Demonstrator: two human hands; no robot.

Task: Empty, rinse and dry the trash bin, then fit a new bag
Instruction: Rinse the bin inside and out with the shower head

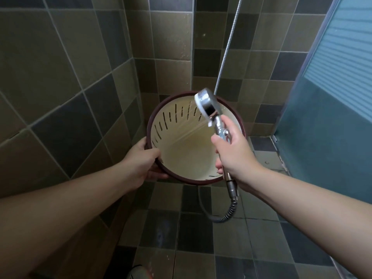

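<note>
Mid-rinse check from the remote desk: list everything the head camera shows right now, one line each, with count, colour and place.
trash bin: one, cream inside with dark red rim and slotted wall, tilted toward the camera in the tiled corner, no bag in it.
shower head: one, chrome, over the bin's far right rim, spraying into the bin.
shower hose: one, silver, running down the wall and looping below the handle.
wall tiles: many, olive and dark grey, left and back.
floor tiles: many, grey and olive, below the bin.
glass panel: one, blue-tinted, right side.
shoe tip: one, pale, bottom edge.
left hand: one, holds the bin's near left rim.
right hand: one, grip around the shower handle.
</note>
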